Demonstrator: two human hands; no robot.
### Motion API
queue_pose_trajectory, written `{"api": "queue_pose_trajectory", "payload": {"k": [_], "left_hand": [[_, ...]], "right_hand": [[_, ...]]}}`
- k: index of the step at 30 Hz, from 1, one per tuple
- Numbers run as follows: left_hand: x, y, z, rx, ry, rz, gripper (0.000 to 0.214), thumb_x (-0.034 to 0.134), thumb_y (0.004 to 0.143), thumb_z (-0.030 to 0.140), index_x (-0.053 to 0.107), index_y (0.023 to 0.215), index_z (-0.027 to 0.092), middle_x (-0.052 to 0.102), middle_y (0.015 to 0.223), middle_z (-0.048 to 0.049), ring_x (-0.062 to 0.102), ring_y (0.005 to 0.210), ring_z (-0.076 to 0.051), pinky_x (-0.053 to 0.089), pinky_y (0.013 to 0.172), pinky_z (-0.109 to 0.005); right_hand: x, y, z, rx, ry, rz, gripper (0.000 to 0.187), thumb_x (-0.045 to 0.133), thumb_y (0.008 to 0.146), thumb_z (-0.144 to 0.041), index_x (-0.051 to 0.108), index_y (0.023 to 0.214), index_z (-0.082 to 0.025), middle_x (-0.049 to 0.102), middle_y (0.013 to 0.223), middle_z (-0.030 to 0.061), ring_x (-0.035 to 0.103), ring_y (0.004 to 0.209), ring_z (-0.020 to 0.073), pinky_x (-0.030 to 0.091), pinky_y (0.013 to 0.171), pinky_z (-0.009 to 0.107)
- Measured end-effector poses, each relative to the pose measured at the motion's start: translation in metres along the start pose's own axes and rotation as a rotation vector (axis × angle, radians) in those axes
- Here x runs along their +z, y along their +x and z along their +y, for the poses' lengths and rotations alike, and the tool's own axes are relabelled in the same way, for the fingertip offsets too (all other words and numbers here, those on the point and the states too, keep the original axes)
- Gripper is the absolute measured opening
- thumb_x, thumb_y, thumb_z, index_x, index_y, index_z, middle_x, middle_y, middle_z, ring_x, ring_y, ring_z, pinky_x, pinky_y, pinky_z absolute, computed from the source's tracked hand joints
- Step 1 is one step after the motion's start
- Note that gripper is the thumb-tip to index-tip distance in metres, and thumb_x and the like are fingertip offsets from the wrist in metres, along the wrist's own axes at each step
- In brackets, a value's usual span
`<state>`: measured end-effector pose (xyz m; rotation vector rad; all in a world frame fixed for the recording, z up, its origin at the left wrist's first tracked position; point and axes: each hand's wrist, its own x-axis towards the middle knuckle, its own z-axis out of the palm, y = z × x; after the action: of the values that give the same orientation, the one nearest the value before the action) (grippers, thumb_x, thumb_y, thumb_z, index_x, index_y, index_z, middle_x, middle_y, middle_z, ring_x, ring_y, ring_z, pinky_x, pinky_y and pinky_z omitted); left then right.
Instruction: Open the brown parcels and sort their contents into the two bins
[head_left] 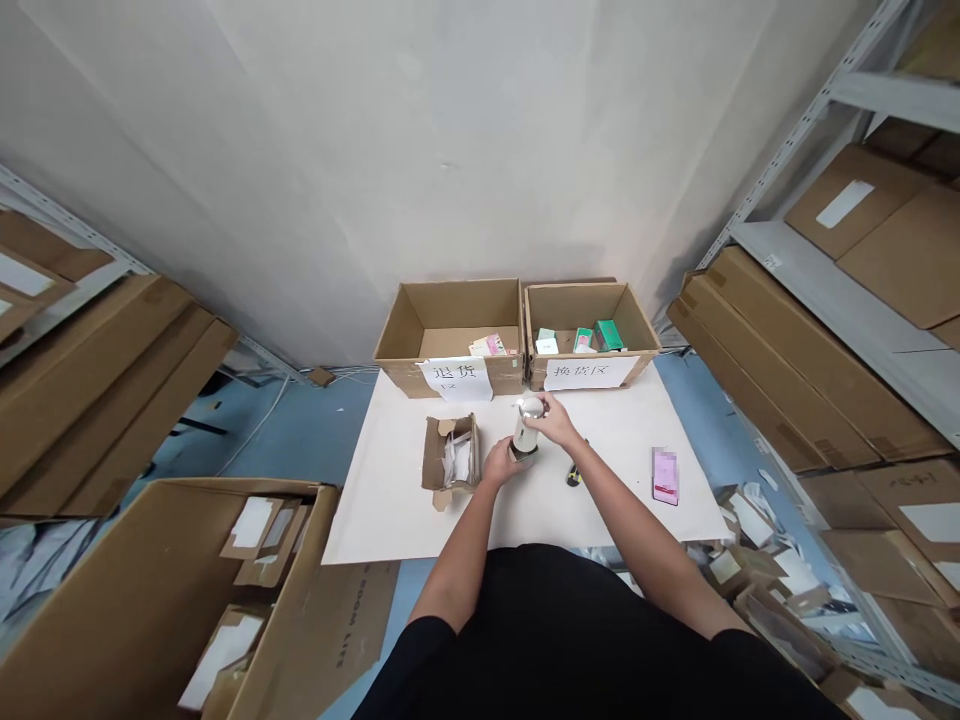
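Observation:
Both hands hold a white bottle (527, 428) upright over the white table (390, 500). My left hand (499, 463) is wrapped round its lower part. My right hand (553, 420) is closed on its cap end. Just left of the hands lies a small opened cardboard parcel (450, 460) with white paper inside.
Two open labelled cartons stand at the table's far edge, the left carton (450, 335) and the right carton (589, 335), both holding small boxes. A dark tool (574, 476) and a pink phone (665, 476) lie to the right. A large carton (150, 600) sits on the floor at left, with shelves of boxes on both sides.

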<state>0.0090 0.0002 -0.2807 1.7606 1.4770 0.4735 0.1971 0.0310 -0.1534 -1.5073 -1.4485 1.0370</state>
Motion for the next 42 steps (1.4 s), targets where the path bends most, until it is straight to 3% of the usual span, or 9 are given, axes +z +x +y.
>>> {"api": "queue_pose_trajectory", "payload": {"k": [6,10,13,16,19,24,28,35,42], "left_hand": [[-0.030,0.003,0.021,-0.015,0.114,-0.089,0.111,0.097,0.056,0.046,0.052,0.154,0.020,0.051,0.159,-0.0206,0.042,0.150,-0.042,0.037,0.120,-0.052],[-0.073,-0.016,0.061,0.158,-0.126,0.232,0.085,0.083,0.078,0.048,0.050,0.153,0.025,0.050,0.159,-0.0159,0.044,0.150,-0.034,0.037,0.121,-0.049],[-0.108,-0.032,0.116,0.271,-0.372,0.562,0.070,0.071,0.091,0.048,0.045,0.152,0.027,0.056,0.149,-0.0141,0.056,0.137,-0.029,0.049,0.110,-0.045],[-0.137,-0.039,0.177,0.399,-0.440,0.579,0.100,0.088,0.078,0.045,0.033,0.160,0.031,0.056,0.149,-0.0129,0.058,0.133,-0.030,0.051,0.107,-0.045],[-0.156,-0.035,0.214,0.431,-0.406,0.498,0.102,0.090,0.076,0.041,0.035,0.162,0.032,0.064,0.137,-0.0107,0.064,0.123,-0.029,0.054,0.103,-0.044],[-0.175,-0.020,0.213,0.454,-0.404,0.486,0.108,0.091,0.073,0.040,0.034,0.164,0.029,0.068,0.134,-0.0106,0.067,0.116,-0.027,0.057,0.098,-0.041],[-0.183,-0.003,0.205,0.454,-0.631,0.307,0.112,0.086,0.079,0.050,0.022,0.168,0.027,0.073,0.121,-0.0096,0.071,0.108,-0.024,0.057,0.094,-0.039],[-0.191,0.006,0.229,0.427,-0.653,0.201,0.123,0.094,0.073,0.045,0.019,0.169,0.032,0.067,0.134,-0.0116,0.070,0.114,-0.023,0.057,0.098,-0.038],[-0.196,0.007,0.237,0.459,-0.680,0.151,0.115,0.086,0.082,0.047,0.015,0.170,0.027,0.075,0.112,-0.0068,0.073,0.101,-0.021,0.057,0.097,-0.040]], "right_hand": [[-0.060,0.027,-0.108,-0.229,0.247,0.006,0.076,0.090,0.068,-0.040,0.065,0.137,-0.024,0.072,0.124,0.0070,0.068,0.107,0.0237,0.055,0.099,0.040],[-0.082,0.021,-0.142,-0.223,0.358,-0.032,0.099,0.098,0.060,-0.045,0.054,0.147,-0.025,0.075,0.116,0.0072,0.071,0.106,0.0250,0.056,0.100,0.043],[-0.080,0.014,-0.151,-0.200,0.383,-0.039,0.101,0.097,0.062,-0.051,0.052,0.148,-0.025,0.076,0.110,0.0064,0.072,0.100,0.0248,0.058,0.096,0.044],[-0.064,0.009,-0.155,-0.190,0.394,-0.023,0.097,0.095,0.064,-0.055,0.052,0.146,-0.025,0.076,0.106,0.0050,0.072,0.094,0.0238,0.060,0.093,0.044],[-0.051,0.007,-0.155,-0.194,0.419,-0.003,0.094,0.093,0.068,-0.058,0.051,0.146,-0.026,0.075,0.109,0.0055,0.072,0.098,0.0248,0.059,0.095,0.044],[-0.060,-0.005,-0.142,-0.245,0.509,-0.235,0.098,0.086,0.079,-0.056,0.036,0.161,-0.035,0.067,0.141,0.0103,0.066,0.127,0.0280,0.053,0.108,0.048],[-0.064,-0.015,-0.124,-0.217,0.554,-0.424,0.118,0.091,0.075,-0.045,0.019,0.169,-0.039,0.065,0.146,0.0106,0.067,0.126,0.0288,0.054,0.108,0.052],[-0.041,-0.020,-0.124,-0.242,0.537,-0.070,0.140,0.100,0.060,-0.041,0.014,0.170,-0.036,0.064,0.146,0.0128,0.065,0.130,0.0330,0.057,0.105,0.052],[-0.043,-0.028,-0.120,-0.270,0.615,-0.244,0.131,0.091,0.075,-0.046,0.001,0.170,-0.040,0.064,0.146,0.0101,0.067,0.127,0.0292,0.055,0.107,0.052]]}}
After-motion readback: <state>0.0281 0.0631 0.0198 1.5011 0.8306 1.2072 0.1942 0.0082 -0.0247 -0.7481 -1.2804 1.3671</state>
